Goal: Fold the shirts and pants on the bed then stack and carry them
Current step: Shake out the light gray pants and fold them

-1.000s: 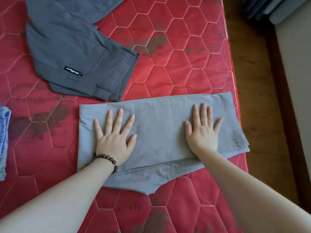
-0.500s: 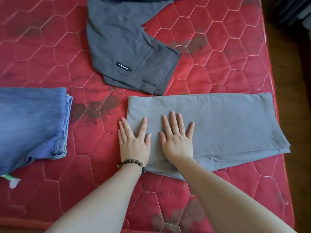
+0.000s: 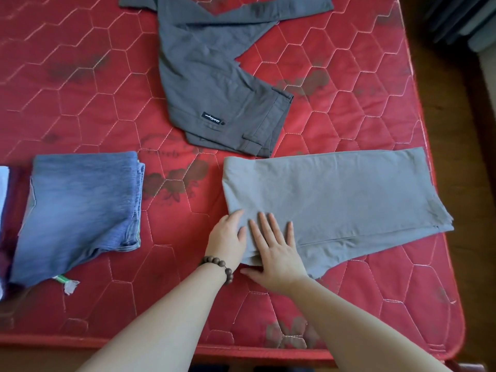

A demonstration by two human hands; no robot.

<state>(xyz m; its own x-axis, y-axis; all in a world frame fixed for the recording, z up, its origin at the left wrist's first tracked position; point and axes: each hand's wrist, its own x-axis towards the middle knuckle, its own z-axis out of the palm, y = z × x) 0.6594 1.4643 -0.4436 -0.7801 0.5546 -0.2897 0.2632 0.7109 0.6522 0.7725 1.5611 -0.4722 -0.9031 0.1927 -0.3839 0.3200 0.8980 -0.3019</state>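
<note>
Light grey pants [image 3: 349, 194] lie folded in a long strip on the right of the red mattress [image 3: 94, 103]. My left hand [image 3: 226, 240], with a bead bracelet on its wrist, is at the strip's near left edge, fingers curled onto the cloth and thumb on top. Beside it, my right hand [image 3: 276, 251] presses flat on the same end, fingers spread. Dark grey pants [image 3: 214, 84] with a black label lie unfolded further back. Folded blue jeans [image 3: 80, 205] sit at the left on other folded clothes.
The mattress's right edge [image 3: 440, 237] runs close to the light grey pants, with wooden floor [image 3: 472, 183] beyond it. A green and white tag [image 3: 65, 281] sticks out from under the jeans. The near edge of the bed is just below my forearms.
Both hands slid left along the light grey pants to their left end. My left hand went from lying flat to curling over the edge. The view swung left, showing the blue jeans.
</note>
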